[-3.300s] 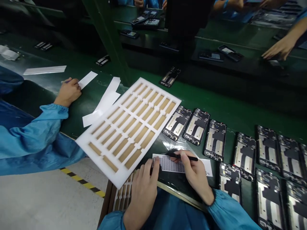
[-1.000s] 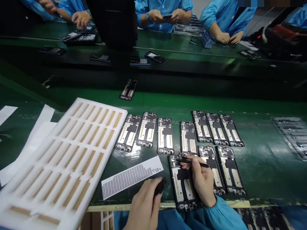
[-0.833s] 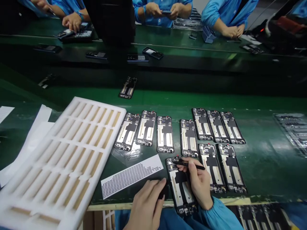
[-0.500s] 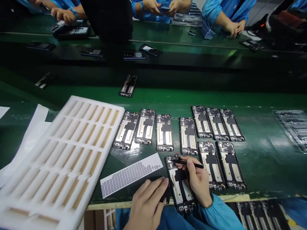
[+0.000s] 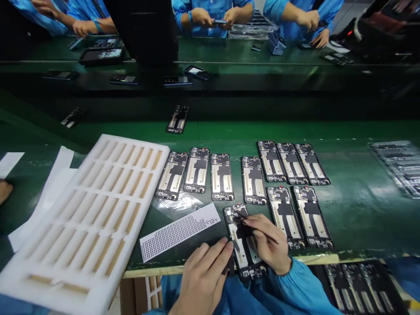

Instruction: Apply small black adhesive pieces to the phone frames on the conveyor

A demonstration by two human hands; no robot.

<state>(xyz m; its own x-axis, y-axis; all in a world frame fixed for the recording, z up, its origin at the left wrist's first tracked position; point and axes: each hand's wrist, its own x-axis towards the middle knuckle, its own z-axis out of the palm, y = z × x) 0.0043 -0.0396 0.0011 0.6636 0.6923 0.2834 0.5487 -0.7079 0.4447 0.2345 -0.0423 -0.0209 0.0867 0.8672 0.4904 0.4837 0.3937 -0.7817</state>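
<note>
My right hand [image 5: 271, 243] pinches a pair of thin black tweezers [image 5: 267, 235], their tips over the upper part of an opened phone [image 5: 242, 258]. That phone lies at the table's front edge, its circuit board and metal plate showing. At its left edge is my left hand [image 5: 205, 273], fingers together and bent over a dark thing, mostly hidden beneath them. Close by on the left, a white sheet [image 5: 180, 232] carries rows of small black dots. More opened phones [image 5: 253, 180] lie in rows behind and to the right.
A white foam tray [image 5: 98, 183] with long slots covers the left side. Clear plastic packaging [image 5: 398, 166] lies far right. A lone opened phone [image 5: 177, 119] rests farther back. Below the edge at right, a black tray [image 5: 392, 280] holds phones. Co-workers' hands [image 5: 215, 18] work across the bench.
The view has shifted slightly. My right hand and the tweezers stay over the phone's upper part, the tweezers tilted a little differently. Co-workers' hands across the bench have moved.
</note>
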